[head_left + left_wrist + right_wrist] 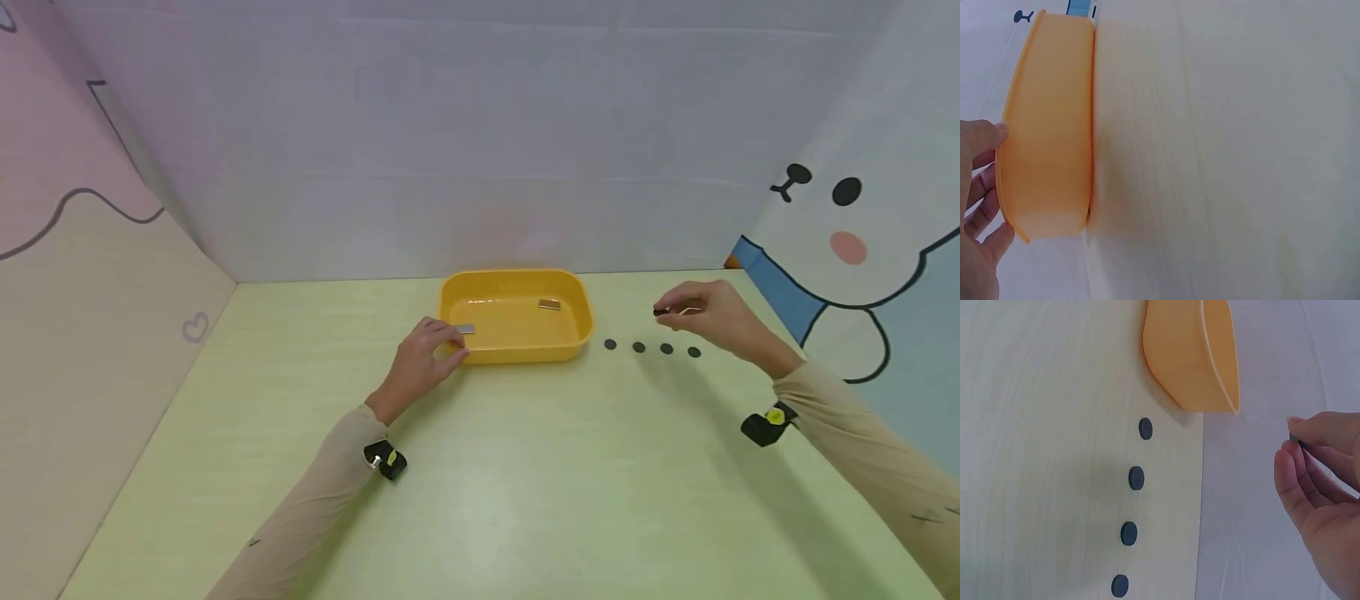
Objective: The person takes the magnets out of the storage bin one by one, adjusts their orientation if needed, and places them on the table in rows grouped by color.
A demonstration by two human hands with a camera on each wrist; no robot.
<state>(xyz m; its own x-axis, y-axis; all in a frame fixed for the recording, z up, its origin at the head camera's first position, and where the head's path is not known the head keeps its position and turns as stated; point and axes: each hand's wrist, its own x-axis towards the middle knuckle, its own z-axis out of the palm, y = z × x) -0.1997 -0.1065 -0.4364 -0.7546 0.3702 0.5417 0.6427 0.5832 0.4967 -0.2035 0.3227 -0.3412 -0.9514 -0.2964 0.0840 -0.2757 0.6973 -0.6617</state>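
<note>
A yellow plastic tray (517,354) sits near the table's back edge. My left hand (431,354) holds its front left corner, with fingers and thumb on the rim (1000,181). Inside the tray lie a silver rectangular piece (467,329) by the left fingers and a brownish metallic piece (550,305) at the right. Raised above the table to the tray's right, my right hand (708,315) pinches a small black disc (660,312) between thumb and fingertips. Several matching black discs (1136,478) lie in a row below that hand, beginning beside the tray's right end.
The pale wooden table (487,467) reaches toward me in front of the tray. A plain whitish sheet (480,150) rises behind it. Printed panels stand at both sides, the right one with a cartoon face (847,242).
</note>
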